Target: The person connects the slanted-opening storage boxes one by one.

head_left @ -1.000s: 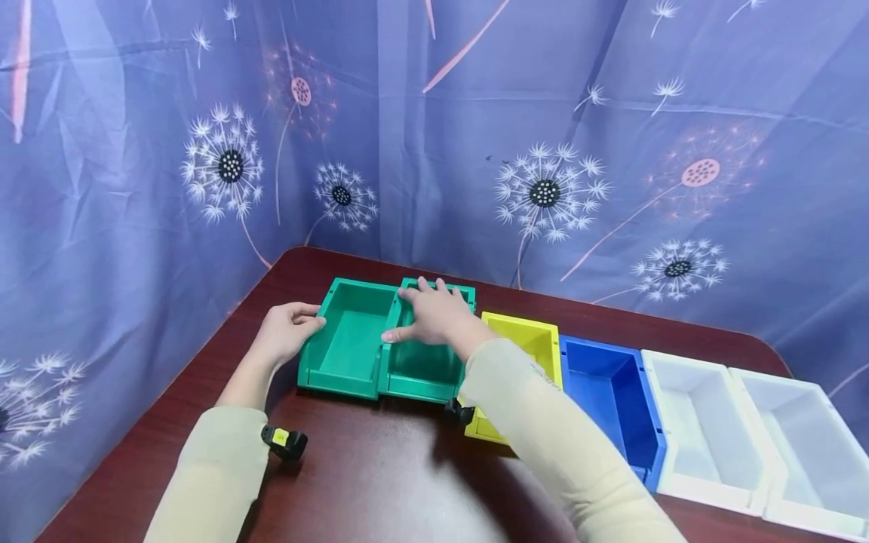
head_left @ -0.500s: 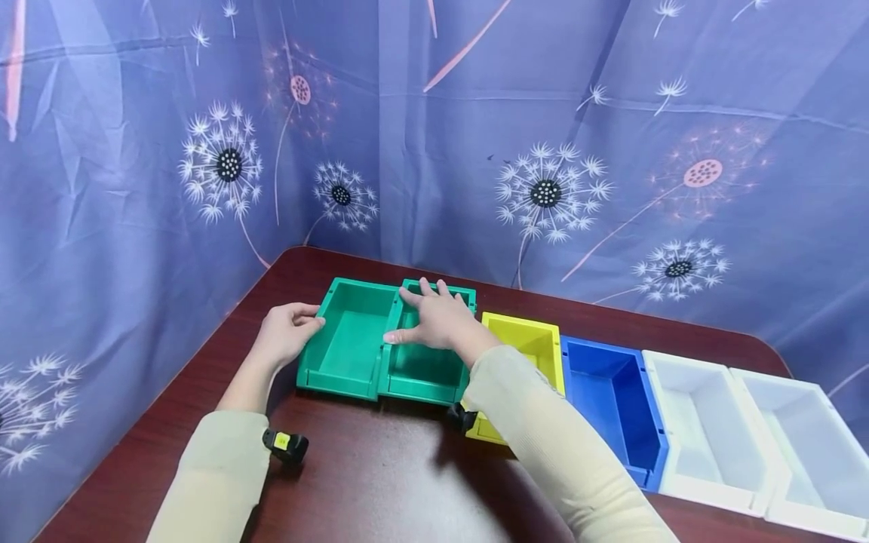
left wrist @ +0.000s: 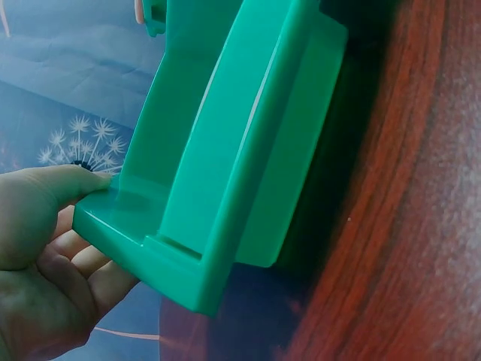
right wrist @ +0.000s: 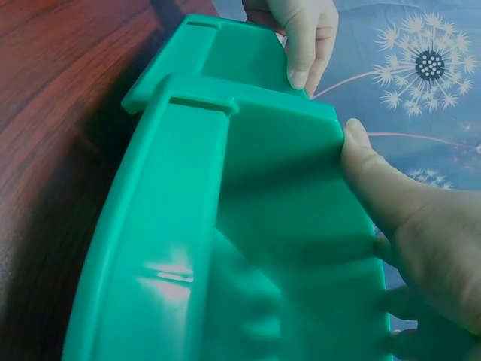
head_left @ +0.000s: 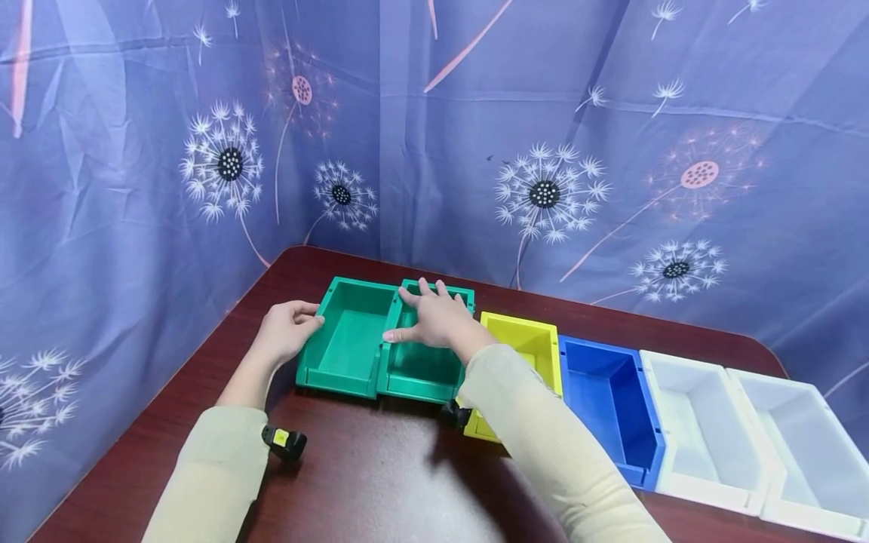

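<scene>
Two green storage bins stand side by side in the head view. My left hand (head_left: pixel 284 334) pinches the outer side wall of the left green bin (head_left: pixel 346 343), the thumb on top in the left wrist view. Over the right green bin (head_left: pixel 422 388), my right hand (head_left: pixel 440 320) lies with fingers spread. Its thumb touches the rim near the seam between the two bins, also seen in the right wrist view, where the fingertips reach the bin's far edge. Both bins look bare inside where they show; my right hand hides part of the right one.
To the right, a yellow bin (head_left: pixel 519 332) sits partly under my right sleeve. Beyond it stand a blue bin (head_left: pixel 597 385) and two white bins (head_left: pixel 706 430) in a row. A dark red wooden table (head_left: pixel 366 483) carries them; a patterned blue curtain (head_left: pixel 448 166) hangs behind.
</scene>
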{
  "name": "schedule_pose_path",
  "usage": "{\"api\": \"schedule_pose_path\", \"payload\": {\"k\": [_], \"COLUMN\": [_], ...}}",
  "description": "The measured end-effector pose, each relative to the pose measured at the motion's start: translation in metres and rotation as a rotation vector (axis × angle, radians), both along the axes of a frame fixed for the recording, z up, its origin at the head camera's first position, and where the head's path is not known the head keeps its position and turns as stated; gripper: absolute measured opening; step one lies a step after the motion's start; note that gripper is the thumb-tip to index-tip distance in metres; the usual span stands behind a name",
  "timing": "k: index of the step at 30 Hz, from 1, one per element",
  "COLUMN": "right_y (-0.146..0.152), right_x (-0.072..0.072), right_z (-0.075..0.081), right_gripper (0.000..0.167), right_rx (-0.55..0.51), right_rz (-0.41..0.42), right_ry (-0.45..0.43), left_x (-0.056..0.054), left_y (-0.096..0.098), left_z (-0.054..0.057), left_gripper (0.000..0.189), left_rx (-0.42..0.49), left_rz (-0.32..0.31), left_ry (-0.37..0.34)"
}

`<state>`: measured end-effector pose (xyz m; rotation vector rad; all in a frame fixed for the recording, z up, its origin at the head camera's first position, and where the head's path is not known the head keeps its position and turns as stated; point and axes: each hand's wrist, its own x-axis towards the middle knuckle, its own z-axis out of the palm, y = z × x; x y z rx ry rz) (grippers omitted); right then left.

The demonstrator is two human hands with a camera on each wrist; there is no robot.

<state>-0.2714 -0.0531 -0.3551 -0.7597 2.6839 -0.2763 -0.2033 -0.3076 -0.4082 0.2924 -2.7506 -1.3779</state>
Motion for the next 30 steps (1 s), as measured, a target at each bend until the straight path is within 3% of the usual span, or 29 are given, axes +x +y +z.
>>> {"api": "schedule_pose_path", "payload": {"k": [7, 16, 26, 30], "right_y": [0.003, 0.005, 0.012, 0.014], "right_x": [0.001, 0.008, 0.01, 0.009], "right_z": [-0.001, -0.017, -0.035, -0.04], "right_gripper": [0.091, 0.093, 0.091, 0.09], "right_rx": [0.004, 0.068, 0.005, -0.108], "right_rz": [-0.022, -0.025, 0.011, 0.014], "right_ry": [-0.006, 0.002, 0.119, 0.174], "left_x": [-0.002, 0.001, 0.006, 0.005], "left_y": [0.005, 0.011, 0.01, 0.011], "left_z": [0.004, 0.001, 0.003, 0.005], "left_gripper": [0.037, 0.037, 0.038, 0.039], "left_rx": [-0.021, -0.015, -0.027, -0.052], "left_rz": [-0.009, -0.023, 0.014, 0.041], "left_ry": [0.004, -0.01, -0.01, 0.01]}}
